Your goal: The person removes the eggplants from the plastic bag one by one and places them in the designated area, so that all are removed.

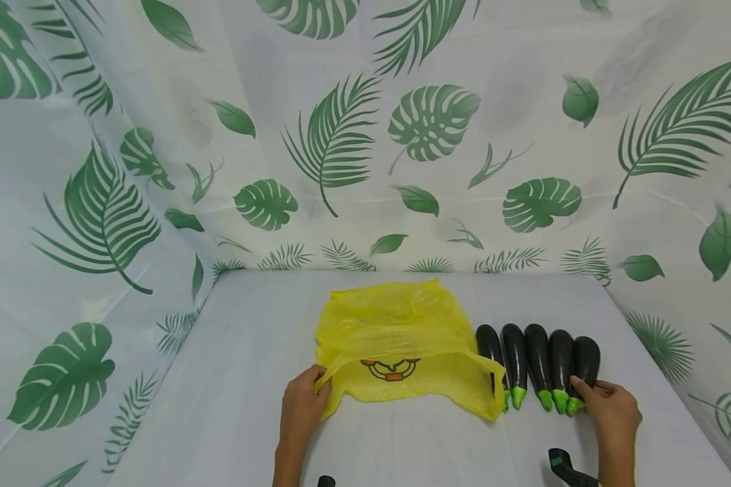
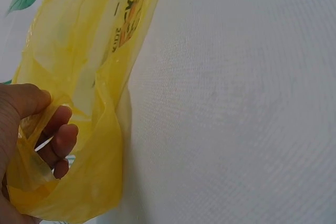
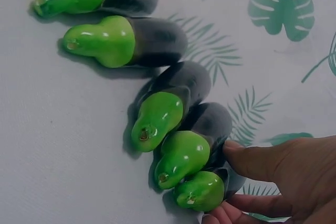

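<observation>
A yellow plastic bag (image 1: 396, 318) with a printed face-like design lies on the table, its mouth toward me. My left hand (image 1: 304, 406) holds the bag's left handle; in the left wrist view, the thin plastic (image 2: 100, 177) runs between the thumb and curled fingers. Several dark eggplants (image 1: 537, 358) with green stem ends lie side by side to the right of the bag. The bag's right edge covers part of the leftmost one. My right hand (image 1: 612, 409) grips the rightmost eggplant (image 1: 587, 358) near its green cap (image 3: 199, 191), thumb on one side and fingers on the other.
The white table (image 1: 231, 406) extends to both sides and in front of the bag. Behind and beside it hang white sheets (image 1: 353, 223) printed with green leaves. A black wrist-worn device (image 1: 569, 469) shows beside the right forearm.
</observation>
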Tool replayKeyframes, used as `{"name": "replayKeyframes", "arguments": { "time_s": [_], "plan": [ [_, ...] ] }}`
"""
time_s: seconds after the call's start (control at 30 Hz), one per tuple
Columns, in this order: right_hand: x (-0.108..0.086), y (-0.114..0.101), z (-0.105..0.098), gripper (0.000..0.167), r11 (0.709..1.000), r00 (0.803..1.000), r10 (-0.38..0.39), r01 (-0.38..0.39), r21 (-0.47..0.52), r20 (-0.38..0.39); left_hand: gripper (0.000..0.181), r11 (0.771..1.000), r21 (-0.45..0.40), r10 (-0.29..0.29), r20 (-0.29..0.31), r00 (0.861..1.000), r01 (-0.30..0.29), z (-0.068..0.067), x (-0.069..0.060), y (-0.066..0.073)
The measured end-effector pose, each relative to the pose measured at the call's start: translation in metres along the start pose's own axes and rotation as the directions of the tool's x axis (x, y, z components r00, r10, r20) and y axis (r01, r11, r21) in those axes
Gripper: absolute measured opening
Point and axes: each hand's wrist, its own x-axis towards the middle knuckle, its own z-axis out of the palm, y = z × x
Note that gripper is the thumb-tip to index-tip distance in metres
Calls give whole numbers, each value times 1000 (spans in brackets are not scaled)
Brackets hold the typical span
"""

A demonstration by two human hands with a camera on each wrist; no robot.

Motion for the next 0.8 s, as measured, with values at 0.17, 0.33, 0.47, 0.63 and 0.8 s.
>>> {"name": "replayKeyframes", "arguments": {
  "time_s": [0.17,0.33,0.47,0.63,0.8],
  "plan": [
    [-5,0,-2,73,1000,1000,-15,15,-12,-7,11,1000,3,11,-7,1000,-11,0,2,-2],
    [-3,-1,-2,69,1000,1000,-7,7,15,-17,10,1000,-4,28,-29,999,-28,-1,5,-5],
    [-2,0,-1,67,1000,1000,0,1,15,-27,9,1000,-8,27,-26,999,-27,-2,7,-6],
    [-5,1,-3,63,999,995,-47,48,6,-82,13,1000,22,4,-2,1000,-4,-1,6,-6],
    [-19,-12,-4,55,988,966,-148,153,9,-211,21,994,101,54,-31,998,-50,-8,3,-5]
  ]
}}
